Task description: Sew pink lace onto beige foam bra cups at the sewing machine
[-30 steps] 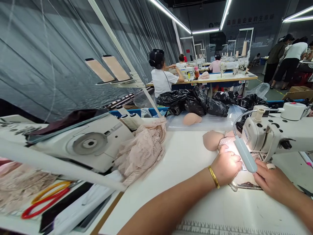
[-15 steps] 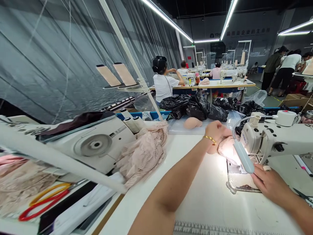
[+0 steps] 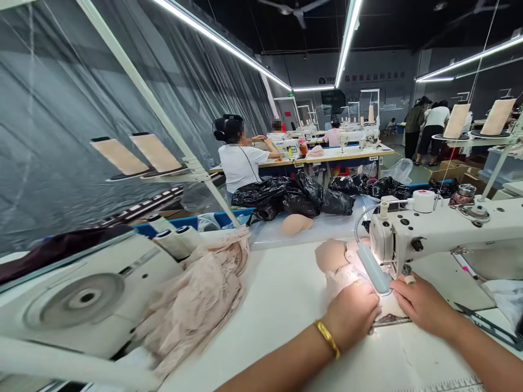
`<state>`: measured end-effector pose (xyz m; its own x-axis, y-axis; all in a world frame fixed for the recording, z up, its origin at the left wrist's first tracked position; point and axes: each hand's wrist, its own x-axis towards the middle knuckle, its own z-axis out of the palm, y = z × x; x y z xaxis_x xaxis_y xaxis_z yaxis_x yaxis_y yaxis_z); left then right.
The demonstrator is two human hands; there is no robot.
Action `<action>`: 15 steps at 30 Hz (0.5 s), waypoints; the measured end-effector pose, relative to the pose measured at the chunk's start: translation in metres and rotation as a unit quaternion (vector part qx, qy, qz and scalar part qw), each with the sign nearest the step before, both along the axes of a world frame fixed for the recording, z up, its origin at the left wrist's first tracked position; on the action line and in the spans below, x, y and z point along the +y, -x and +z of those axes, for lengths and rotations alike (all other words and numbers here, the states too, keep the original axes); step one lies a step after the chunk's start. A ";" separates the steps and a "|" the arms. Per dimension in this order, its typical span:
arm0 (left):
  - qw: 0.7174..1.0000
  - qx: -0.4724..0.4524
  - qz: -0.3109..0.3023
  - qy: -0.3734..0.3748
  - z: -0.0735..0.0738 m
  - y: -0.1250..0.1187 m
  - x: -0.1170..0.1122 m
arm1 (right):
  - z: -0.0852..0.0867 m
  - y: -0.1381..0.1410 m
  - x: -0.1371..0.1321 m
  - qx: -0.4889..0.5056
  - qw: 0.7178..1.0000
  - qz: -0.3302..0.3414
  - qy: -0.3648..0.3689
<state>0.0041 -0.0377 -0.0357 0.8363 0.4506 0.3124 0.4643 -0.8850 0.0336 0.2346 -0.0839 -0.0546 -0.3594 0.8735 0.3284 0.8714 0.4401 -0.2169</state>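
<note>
A pale pink lace bra piece (image 3: 341, 276) with a beige moulded cup (image 3: 330, 255) lies at the needle area of a white sewing machine (image 3: 453, 226). My left hand (image 3: 354, 314), a gold bangle on its wrist, is closed on the lace just in front of the machine. My right hand (image 3: 427, 304) rests right of the needle, its bent fingers pinching the edge of the same piece; a beige band circles one finger. A grey lamp (image 3: 373, 268) lights the work and partly hides the fabric and the needle.
Black thread snips (image 3: 488, 325) lie at the right. To the left are a heap of pink lace (image 3: 200, 296) and another machine (image 3: 87, 294). A loose beige cup (image 3: 296, 224) and black plastic bags (image 3: 294, 196) are at the back. Co-workers are beyond.
My left hand has come down and nearer, from behind the fabric to its front edge beside the needle area. My right hand stays by the needle. The view has swung right.
</note>
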 end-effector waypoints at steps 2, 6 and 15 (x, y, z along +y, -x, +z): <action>1.000 0.001 -0.005 -0.006 0.001 -0.004 0.003 | 0.000 -0.002 0.000 0.002 1.000 0.001 0.008; 1.000 -0.020 0.007 -0.013 -0.004 -0.006 0.008 | -0.002 -0.008 0.000 0.015 0.999 0.008 0.032; 0.999 -0.051 -0.008 0.004 -0.016 -0.013 0.010 | -0.003 -0.011 0.000 0.038 0.998 0.013 0.052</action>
<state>0.0174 -0.0272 -0.0512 0.8072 0.4405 0.3930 0.4444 -0.8916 0.0866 0.2456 -0.0841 -0.0574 -0.3599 0.8950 0.2636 0.8388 0.4341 -0.3286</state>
